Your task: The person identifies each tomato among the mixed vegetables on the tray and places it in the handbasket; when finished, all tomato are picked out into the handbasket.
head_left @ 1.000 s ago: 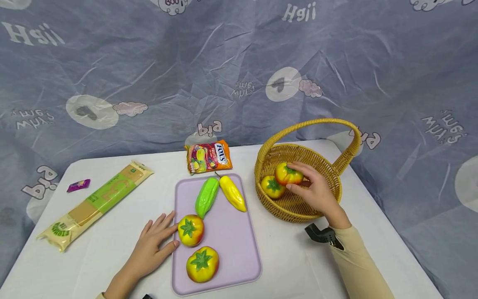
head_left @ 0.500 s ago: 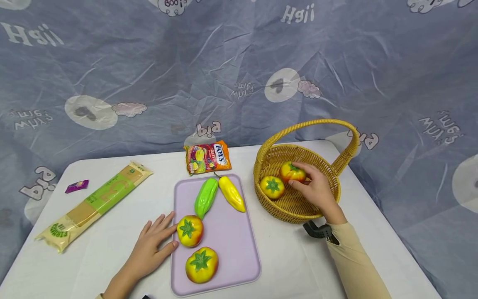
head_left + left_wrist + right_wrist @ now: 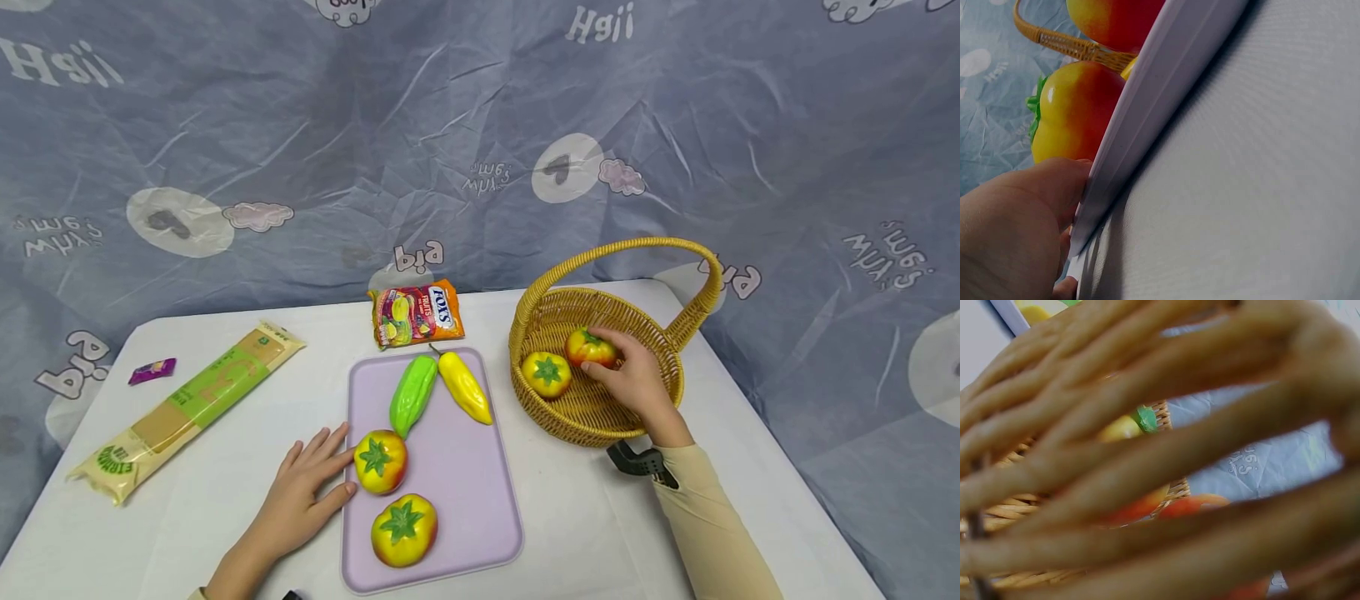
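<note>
In the wicker basket [image 3: 558, 421], my right hand [image 3: 633, 371] holds a yellow-red toy tomato [image 3: 585, 348] between thumb and fingers, low beside a second toy tomato [image 3: 547, 374]. Wicker strands of the handle cover most of the right wrist view, hiding the grip. My left hand [image 3: 303, 492] lies spread at the left edge of the lilac tray [image 3: 472, 508], thumb and fingertips on its rim. Close to those fingers, a toy tomato [image 3: 381, 462] sits on the tray, with another [image 3: 404, 531] in front of it. In the left wrist view the thumb [image 3: 1066, 181] touches the rim.
A green toy vegetable [image 3: 413, 395] and a yellow toy pepper [image 3: 465, 387] lie at the tray's far end. Behind them is a candy bag [image 3: 417, 314]. A long noodle pack [image 3: 191, 408] and a small purple wrapper [image 3: 152, 371] lie at left. The basket handle [image 3: 622, 243] arches high.
My right hand has lowered the toy tomato into the basket and shifted it slightly right, apart from the other one. The left hand has stayed at the tray's edge.
</note>
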Demonstrator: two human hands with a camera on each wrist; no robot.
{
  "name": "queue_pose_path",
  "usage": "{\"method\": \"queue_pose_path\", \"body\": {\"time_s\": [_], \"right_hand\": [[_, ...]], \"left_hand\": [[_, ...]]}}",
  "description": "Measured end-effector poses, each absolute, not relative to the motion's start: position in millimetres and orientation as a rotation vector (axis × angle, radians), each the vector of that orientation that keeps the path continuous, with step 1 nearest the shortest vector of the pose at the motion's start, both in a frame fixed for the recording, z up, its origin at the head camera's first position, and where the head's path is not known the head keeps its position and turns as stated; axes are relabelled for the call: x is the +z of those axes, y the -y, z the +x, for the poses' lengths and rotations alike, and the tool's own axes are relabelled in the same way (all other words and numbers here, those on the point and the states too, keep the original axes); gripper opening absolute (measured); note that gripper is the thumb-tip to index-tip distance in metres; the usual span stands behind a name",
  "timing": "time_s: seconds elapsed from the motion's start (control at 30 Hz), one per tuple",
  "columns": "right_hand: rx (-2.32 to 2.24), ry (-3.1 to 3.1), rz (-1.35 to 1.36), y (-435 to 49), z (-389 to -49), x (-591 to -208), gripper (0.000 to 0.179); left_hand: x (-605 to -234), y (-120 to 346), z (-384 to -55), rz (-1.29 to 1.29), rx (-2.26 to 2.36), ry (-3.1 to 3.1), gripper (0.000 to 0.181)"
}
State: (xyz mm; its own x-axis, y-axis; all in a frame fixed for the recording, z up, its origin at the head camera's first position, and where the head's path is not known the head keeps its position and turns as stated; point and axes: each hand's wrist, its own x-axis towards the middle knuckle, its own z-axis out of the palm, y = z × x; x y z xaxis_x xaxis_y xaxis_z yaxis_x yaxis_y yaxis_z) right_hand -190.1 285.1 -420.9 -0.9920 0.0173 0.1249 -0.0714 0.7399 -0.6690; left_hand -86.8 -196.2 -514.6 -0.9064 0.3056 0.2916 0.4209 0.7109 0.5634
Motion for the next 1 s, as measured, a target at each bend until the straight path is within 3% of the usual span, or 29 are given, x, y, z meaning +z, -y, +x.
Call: {"method": "queue_pose_path", "body": {"time_s": [1.0], "right_hand": [[1.100,3.030,-0.063,-284.7,-192.7,-422.0,0.057]], "left_hand": [[-517.0,197.7,-89.0,-0.569,-0.960,2.770,0.046]]}}
